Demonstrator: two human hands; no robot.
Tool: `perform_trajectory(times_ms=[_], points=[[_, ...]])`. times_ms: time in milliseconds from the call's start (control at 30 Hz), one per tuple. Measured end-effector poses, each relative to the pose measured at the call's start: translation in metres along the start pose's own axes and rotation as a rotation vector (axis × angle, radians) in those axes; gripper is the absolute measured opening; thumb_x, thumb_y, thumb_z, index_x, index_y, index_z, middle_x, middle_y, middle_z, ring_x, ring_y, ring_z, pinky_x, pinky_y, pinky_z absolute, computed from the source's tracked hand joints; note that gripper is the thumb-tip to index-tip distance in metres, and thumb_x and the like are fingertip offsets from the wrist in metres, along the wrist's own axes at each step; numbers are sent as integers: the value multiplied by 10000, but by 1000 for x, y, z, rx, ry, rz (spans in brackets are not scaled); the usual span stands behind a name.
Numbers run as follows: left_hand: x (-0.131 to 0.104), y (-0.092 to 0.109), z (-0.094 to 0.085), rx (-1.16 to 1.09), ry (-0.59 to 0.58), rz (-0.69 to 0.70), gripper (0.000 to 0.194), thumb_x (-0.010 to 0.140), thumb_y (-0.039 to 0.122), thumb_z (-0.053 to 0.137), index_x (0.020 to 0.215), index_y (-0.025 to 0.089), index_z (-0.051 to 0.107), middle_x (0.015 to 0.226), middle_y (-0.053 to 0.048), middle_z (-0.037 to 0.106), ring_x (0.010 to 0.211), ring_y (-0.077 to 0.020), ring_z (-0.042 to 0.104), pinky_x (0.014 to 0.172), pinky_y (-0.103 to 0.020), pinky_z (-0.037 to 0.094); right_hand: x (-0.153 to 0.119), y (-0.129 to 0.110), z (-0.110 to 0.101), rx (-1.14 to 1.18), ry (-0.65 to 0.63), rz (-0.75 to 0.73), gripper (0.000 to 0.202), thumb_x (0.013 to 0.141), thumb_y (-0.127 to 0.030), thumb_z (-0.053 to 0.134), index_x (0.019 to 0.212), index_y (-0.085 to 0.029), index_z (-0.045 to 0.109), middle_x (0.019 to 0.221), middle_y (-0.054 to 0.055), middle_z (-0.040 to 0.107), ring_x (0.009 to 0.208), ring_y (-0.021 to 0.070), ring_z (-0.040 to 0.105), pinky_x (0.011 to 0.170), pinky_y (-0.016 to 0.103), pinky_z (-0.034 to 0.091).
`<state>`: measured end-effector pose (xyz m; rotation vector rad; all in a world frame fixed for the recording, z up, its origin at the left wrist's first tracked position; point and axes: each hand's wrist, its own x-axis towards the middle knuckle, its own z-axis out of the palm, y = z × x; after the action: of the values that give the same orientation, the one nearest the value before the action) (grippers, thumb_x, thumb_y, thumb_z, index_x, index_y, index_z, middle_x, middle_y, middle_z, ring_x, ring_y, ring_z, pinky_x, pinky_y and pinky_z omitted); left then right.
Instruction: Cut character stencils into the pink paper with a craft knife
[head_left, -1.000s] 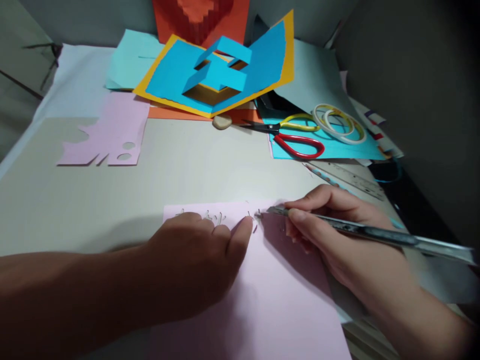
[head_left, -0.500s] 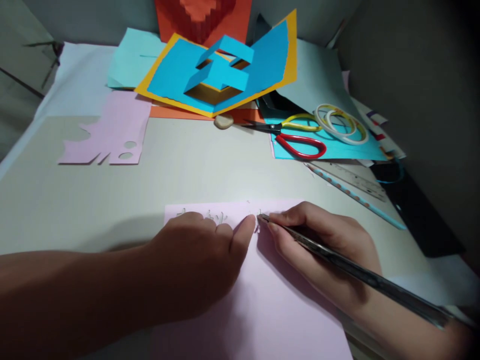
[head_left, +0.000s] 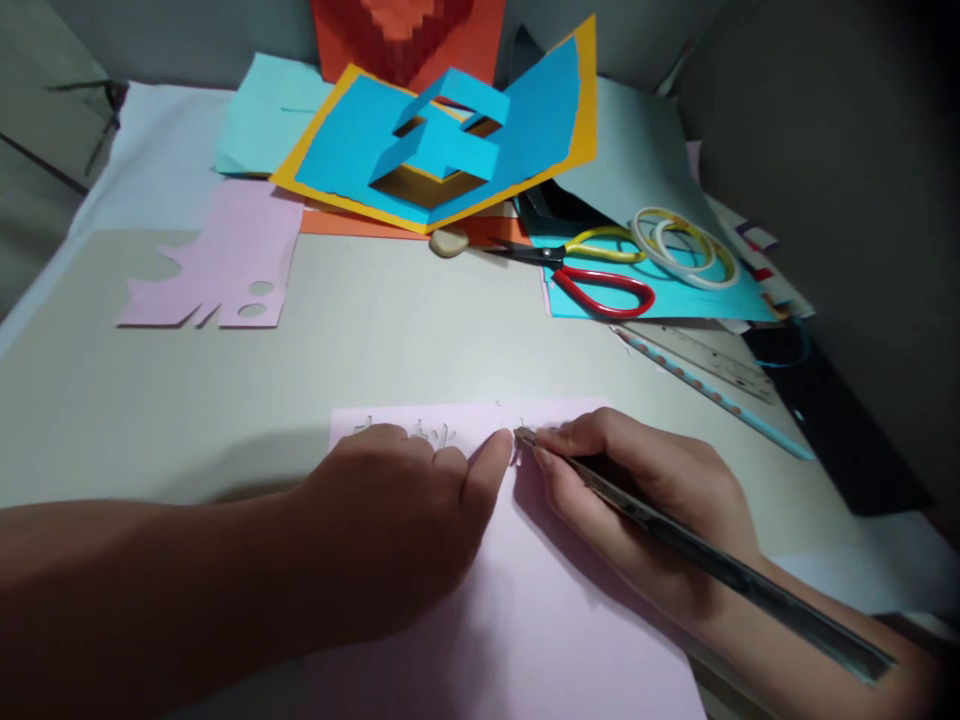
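Note:
A pale pink sheet (head_left: 555,620) lies before me, with small cut character-like marks along its top edge. My left hand (head_left: 412,520) presses on it, fingers curled under and the index fingertip beside the marks; nothing shows in it. In my right hand (head_left: 645,490) is a long dark metallic cutting tool (head_left: 720,555), pinched close to its tip. That tip touches the paper just right of my left index fingertip. My left hand hides part of the marks.
A blue and yellow pop-up card (head_left: 337,150) stands at the back. Scissors (head_left: 559,257), tape rolls (head_left: 686,248), a blue pencil (head_left: 720,395) and a clear ruler (head_left: 705,355) lie at the right. Cut pink paper (head_left: 232,240) is at the left.
The back end of the cutting tool has dipped slightly, and my right hand has shifted a little. My left hand stays in place on the paper.

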<state>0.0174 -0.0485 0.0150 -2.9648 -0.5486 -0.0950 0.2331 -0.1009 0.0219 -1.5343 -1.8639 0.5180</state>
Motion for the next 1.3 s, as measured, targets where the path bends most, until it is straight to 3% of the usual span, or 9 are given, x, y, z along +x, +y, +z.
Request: perform_trajectory(times_ms=[200,400,600,733,900,1300], points=[[1,1,-3,17,-37,4,561,927,210,502,1437,-1,402,756,-9,633,547,-192,586,464,-350,416,-4,0,3,-98,16,-99,124,889,-112,603,848,-228,608,679,14,700,517,128,593,481,282,455],[3,4,-6,100,-112,-5,612,902,195,505,1462,-16,376,725,-11,620,558,-188,598,496,-337,395,-11,4,2,-87,-77,-169,283,857,20,563,922,-255,584,730,-14,618,568,123,542,526,257,454],[3,8,8,103,40,-49,787,715,263,566,1426,-20,384,653,-6,585,482,-183,525,479,-354,290,-13,4,8,-73,-55,-221,335,797,68,542,941,-234,548,684,-45,417,574,122,379,530,280,320],[3,11,12,146,56,-42,880,603,272,576,1401,-50,392,621,-13,567,460,-191,493,470,-356,268,-14,2,10,-76,-39,-225,310,818,54,555,942,-230,542,695,-43,384,583,124,355,545,292,299],[3,13,14,165,72,-62,905,577,278,561,1404,-37,370,593,4,547,459,-187,468,469,-348,257,-12,1,10,-81,-20,-230,242,877,10,578,941,-221,546,691,-42,390,578,115,363,542,290,299],[4,13,10,173,30,-38,915,591,284,559,1402,-76,334,605,-5,559,456,-203,486,452,-344,270,-15,3,9,-87,-44,-255,336,810,68,585,957,-226,521,721,-35,375,614,127,342,553,305,286]])
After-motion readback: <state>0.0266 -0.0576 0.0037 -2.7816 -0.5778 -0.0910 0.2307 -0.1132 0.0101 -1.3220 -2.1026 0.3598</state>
